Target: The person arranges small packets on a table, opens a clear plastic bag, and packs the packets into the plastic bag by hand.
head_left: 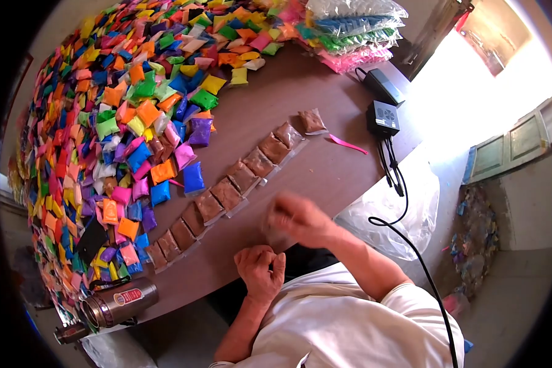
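At the table's near edge my left hand [260,270] is closed, fingers curled in and thumb raised; whatever it may hold is hidden. My right hand [299,218] hovers just above and to the right of it, smeared by motion, so its grip is unclear. Beyond both hands runs a slanting row of several small clear packets with brown filling [228,195], edge to edge on the table. A separate brown packet [313,121] lies past the row's far right end, beside a pink plastic strip [348,145].
A huge heap of small colourful packets [147,113] covers the table's left side. Stacked clear bags of packets [356,30] stand at the back. A black box with cables [383,118] sits by the right edge. A metal flask [119,302] lies at the near left corner.
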The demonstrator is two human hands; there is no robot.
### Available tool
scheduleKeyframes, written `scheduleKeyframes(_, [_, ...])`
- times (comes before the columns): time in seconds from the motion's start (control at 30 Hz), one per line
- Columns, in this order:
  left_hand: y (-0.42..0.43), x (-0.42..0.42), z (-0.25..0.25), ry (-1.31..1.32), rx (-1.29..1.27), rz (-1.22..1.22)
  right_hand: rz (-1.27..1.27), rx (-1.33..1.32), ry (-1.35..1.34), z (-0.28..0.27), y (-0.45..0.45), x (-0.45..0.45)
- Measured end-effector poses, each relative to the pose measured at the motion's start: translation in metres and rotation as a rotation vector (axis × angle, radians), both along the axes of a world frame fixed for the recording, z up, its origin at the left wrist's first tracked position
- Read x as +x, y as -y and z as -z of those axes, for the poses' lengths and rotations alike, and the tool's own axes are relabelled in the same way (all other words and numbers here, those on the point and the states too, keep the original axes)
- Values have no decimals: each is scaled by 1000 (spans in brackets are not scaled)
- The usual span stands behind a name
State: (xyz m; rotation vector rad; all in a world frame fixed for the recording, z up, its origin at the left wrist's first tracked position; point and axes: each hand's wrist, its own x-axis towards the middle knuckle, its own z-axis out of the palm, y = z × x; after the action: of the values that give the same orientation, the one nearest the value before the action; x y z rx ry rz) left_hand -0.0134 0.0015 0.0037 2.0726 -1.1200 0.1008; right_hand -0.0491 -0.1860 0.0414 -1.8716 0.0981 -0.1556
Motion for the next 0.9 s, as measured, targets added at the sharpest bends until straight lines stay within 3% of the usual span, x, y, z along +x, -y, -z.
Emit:
scheduleKeyframes(0.1, [3, 0, -3, 38, -59, 0, 839, -149, 259, -9, 37, 31])
scheduleKeyframes(0.2, [3, 0, 0, 61, -38, -1, 1195, -286, 417, -14, 94, 52])
scheduleKeyframes(0.3, [2, 0, 4, 71, -27, -13, 1352, -416, 355, 3, 138, 65])
scheduleKeyframes(0.4, [2, -1, 5, 105, -18, -29, 1316, -252, 145, 9, 159, 68])
scheduleKeyframes(0.63, [4, 0, 5, 136, -21, -37, 1286, -436, -86, 29, 166, 76])
scheduleKeyframes(0.9, [5, -1, 5, 149, -12, -41, 1159, -592, -84, 37, 151, 77])
